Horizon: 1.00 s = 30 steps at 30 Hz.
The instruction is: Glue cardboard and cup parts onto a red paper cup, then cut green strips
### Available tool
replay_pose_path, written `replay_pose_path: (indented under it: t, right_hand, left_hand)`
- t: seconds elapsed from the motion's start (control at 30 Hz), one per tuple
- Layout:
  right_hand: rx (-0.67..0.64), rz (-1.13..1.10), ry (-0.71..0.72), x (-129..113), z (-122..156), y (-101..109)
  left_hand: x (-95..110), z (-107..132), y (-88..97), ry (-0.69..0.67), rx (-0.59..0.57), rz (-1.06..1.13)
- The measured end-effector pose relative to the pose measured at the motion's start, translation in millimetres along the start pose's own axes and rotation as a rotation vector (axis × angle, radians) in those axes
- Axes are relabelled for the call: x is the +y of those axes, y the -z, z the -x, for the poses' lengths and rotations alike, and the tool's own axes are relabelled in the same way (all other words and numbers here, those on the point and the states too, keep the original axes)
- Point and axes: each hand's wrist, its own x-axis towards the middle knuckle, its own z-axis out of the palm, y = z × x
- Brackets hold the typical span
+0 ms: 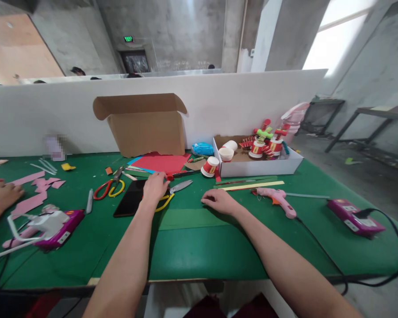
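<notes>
My left hand (155, 187) rests closed over the handles of yellow-handled scissors (176, 190), whose blades point right. Just left of it lies a black phone (130, 204). My right hand (219, 201) lies on the table with fingers curled, pressing the upper edge of a green paper sheet (192, 218). Red paper sheets (161, 162) lie just beyond my left hand.
A pink glue gun (277, 199) and long paper strips (248, 185) lie right of my right hand. Behind stand a white box (262, 167) of paper-cup crafts and an open cardboard box (142, 123). Red-yellow scissors (110, 187) lie left. Another person's hand (1, 196) rests near pink strips. Purple power strips (354, 217) sit at each side.
</notes>
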Motion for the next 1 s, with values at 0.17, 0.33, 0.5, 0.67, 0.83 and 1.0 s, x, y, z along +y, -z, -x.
replay_pose_path:
  t: [0.17,0.33,0.5,0.67,0.83,1.0]
  right_hand:
    - [0.001,0.012,0.019,1,0,-1]
    - [-0.008,0.018,0.024,3,-1,-2]
    - [-0.009,0.046,0.027,3,-2,-2]
    - [-0.020,0.058,0.026,3,-3,-3]
    - [-0.014,0.052,0.028,4,-2,-3]
    - [-0.012,0.061,0.040,4,-2,-3]
  left_hand:
    - [2,11,5.2,-0.107,-0.206,-0.051]
    - [6,13,2.0,-0.120,-0.275,-0.054]
    - [13,14,-0.1,-0.128,-0.244,-0.013]
    - [34,17,-6.8,-0.162,-0.217,0.025]
    - [32,12,-10.0,-0.155,-0.085,0.088]
    - [9,4,-11.7,-0.095,-0.018,0.060]
